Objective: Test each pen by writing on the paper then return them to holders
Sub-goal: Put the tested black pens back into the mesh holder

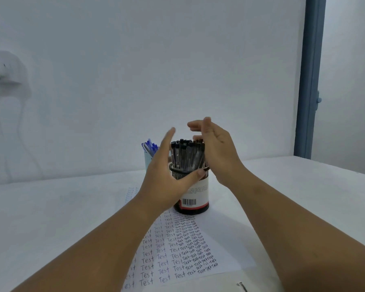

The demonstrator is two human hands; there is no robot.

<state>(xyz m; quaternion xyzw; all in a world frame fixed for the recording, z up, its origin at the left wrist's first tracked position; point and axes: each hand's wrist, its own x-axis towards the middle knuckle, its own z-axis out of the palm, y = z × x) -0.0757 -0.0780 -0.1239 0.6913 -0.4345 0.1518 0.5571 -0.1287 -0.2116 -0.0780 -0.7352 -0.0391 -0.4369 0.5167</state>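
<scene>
A black mesh holder (pixel 195 197) with a white barcode label stands on the table, packed with several black-capped pens (pixel 188 154). My left hand (pixel 167 173) is against the holder's left side, thumb across its rim, fingers straight and raised. My right hand (pixel 217 152) is beside the pens on the right, fingers straight, holding nothing. Behind on the left, a light blue holder (pixel 148 163) carries blue pens (pixel 150 146). The paper (pixel 177 249), covered with rows of the word "Test", lies in front of the black holder, partly under my left forearm.
The white table (pixel 61 218) runs back to a white wall. A blue door frame (pixel 310 81) stands at the right. A white socket with a cable (pixel 0 68) hangs on the wall at the left. A small dark object (pixel 242 286) lies at the bottom edge.
</scene>
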